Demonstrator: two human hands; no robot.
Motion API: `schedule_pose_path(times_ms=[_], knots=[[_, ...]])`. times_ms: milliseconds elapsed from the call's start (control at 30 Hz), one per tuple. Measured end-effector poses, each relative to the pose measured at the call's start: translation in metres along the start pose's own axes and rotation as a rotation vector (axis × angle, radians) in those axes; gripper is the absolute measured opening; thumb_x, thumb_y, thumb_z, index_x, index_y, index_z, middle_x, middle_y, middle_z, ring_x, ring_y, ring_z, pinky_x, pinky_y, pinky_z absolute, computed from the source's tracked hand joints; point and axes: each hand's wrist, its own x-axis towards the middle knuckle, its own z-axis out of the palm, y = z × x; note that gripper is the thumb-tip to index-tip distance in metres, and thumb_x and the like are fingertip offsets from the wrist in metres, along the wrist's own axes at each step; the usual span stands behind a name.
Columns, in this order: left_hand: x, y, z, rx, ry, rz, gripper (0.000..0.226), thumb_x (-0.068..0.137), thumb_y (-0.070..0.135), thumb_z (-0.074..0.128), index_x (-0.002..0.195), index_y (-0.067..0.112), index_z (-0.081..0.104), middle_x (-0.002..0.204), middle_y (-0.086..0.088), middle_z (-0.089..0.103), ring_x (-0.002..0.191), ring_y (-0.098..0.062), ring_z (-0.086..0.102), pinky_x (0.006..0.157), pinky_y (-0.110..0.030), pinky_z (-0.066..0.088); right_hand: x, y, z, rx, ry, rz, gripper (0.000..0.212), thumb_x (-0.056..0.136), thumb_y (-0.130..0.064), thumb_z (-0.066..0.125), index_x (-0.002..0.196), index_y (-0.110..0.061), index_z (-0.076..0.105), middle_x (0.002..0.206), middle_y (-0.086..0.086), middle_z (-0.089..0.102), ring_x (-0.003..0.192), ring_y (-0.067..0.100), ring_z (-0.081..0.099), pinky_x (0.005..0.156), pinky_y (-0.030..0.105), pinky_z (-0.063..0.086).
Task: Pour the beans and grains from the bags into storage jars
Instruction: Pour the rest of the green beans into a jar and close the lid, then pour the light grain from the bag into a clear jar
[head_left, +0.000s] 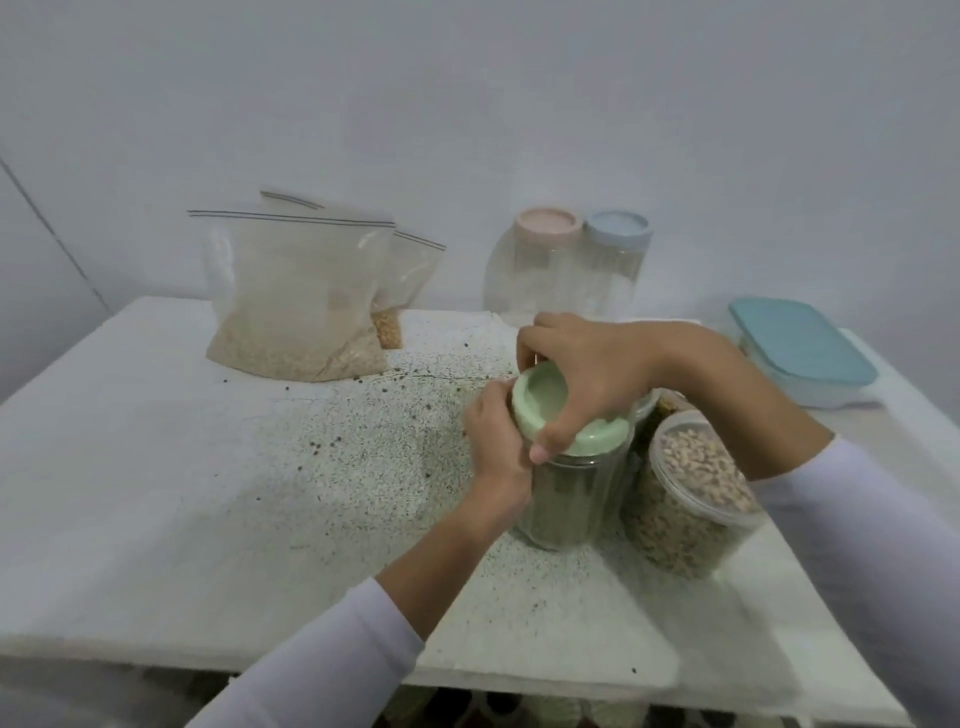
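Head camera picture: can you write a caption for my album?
Right hand grips the green lid while left hand holds the jar.

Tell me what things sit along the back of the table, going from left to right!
Big bag of pale grains → smaller bag of yellow grains → empty jar with pink lid → empty jar with blue lid → flat box with teal lid.

Plain pale bluish-white wall (467, 104) fills upper half of frame; thin dark diagonal line (52, 228) runs down it at far left. White speckled stone-like tabletop (156, 467) spans lower half, front edge along bottom. Soft, even, dim light, faint shadows.
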Motion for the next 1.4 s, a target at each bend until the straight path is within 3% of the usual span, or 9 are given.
schedule_pose_path(times_ms=[100,233,367,467,567,667,833,1067,1400], knots=[[-0.01,-0.004,0.003,0.002,-0.056,0.033,0.038,0.099,0.01,0.037,0.067,0.013,0.057,0.055,0.006,0.058,0.055,-0.006,0.053,0.049,-0.018,0.042,-0.004,-0.001,-0.001,-0.073,-0.1,0.047,0.078,0.059,-0.059,0.079,0.115,-0.026,0.034,0.113,-0.006,0.033,0.108,0.014,0.034,0.086,0.034,0.039],[-0.014,-0.004,0.002,-0.004,-0.133,0.052,0.023,0.099,0.011,0.037,0.087,0.017,0.056,0.079,0.0,0.06,0.073,-0.01,0.056,0.065,-0.025,0.047,-0.005,0.002,0.0,-0.118,-0.168,0.095,0.082,0.054,-0.064,0.077,0.11,-0.029,0.028,0.113,-0.006,0.032,0.11,0.015,0.034,0.084,0.033,0.037],[-0.013,-0.001,-0.002,0.004,-0.147,0.034,0.021,0.097,0.007,0.038,0.086,0.013,0.055,0.078,-0.001,0.058,0.07,-0.009,0.054,0.057,-0.017,0.047,-0.004,0.001,-0.001,-0.119,-0.195,0.104,0.082,0.055,-0.065,0.074,0.111,-0.03,0.026,0.117,-0.006,0.033,0.111,0.016,0.036,0.08,0.031,0.034],[-0.006,0.003,-0.009,0.088,-0.122,0.081,0.022,0.098,0.005,0.039,0.089,0.014,0.056,0.085,0.0,0.061,0.074,-0.007,0.058,0.064,-0.017,0.049,-0.007,0.006,-0.008,0.05,-0.191,0.129,0.076,0.059,-0.066,0.066,0.117,-0.03,0.035,0.118,-0.008,0.04,0.111,0.015,0.044,0.087,0.032,0.041],[0.015,0.01,-0.015,0.146,-0.042,0.136,0.023,0.095,0.0,0.042,0.091,0.016,0.058,0.089,-0.001,0.061,0.081,-0.01,0.058,0.074,-0.025,0.049,0.002,0.031,-0.014,0.232,-0.015,0.181,0.076,0.065,-0.068,0.06,0.124,-0.022,0.044,0.118,-0.007,0.051,0.107,0.014,0.052,0.093,0.032,0.044],[0.042,0.02,-0.014,0.2,0.02,0.164,0.028,0.093,-0.004,0.041,0.086,0.017,0.058,0.087,-0.001,0.061,0.079,-0.011,0.057,0.071,-0.024,0.048,0.034,0.07,-0.007,0.223,0.291,0.325,0.057,0.088,-0.047,0.06,0.122,-0.003,0.05,0.121,0.011,0.056,0.107,0.027,0.054,0.089,0.037,0.044],[0.088,0.034,0.008,0.279,-0.001,0.187,0.031,0.092,-0.005,0.039,0.082,0.017,0.058,0.084,0.0,0.061,0.077,-0.013,0.057,0.067,-0.023,0.047,0.077,0.133,0.0,0.225,0.648,0.659,0.063,0.088,-0.038,0.064,0.135,-0.006,0.037,0.138,0.018,0.032,0.125,0.035,0.034,0.094,0.043,0.039],[0.129,0.03,0.042,0.329,-0.029,0.176,0.03,0.091,-0.006,0.04,0.082,0.017,0.058,0.084,-0.001,0.061,0.077,-0.013,0.056,0.069,-0.025,0.046,0.108,0.176,-0.005,0.39,0.725,0.654,0.069,0.079,-0.045,0.072,0.136,-0.02,0.04,0.148,0.014,0.021,0.133,0.034,0.027,0.104,0.047,0.033],[0.151,0.027,0.068,0.349,-0.054,0.171,0.029,0.089,-0.008,0.041,0.084,0.015,0.058,0.083,-0.001,0.06,0.075,-0.013,0.055,0.067,-0.024,0.046,0.123,0.191,-0.01,0.661,0.839,0.604,0.046,0.075,-0.036,0.078,0.093,-0.013,0.043,0.117,0.01,0.04,0.106,0.033,0.049,0.092,0.044,0.044]])
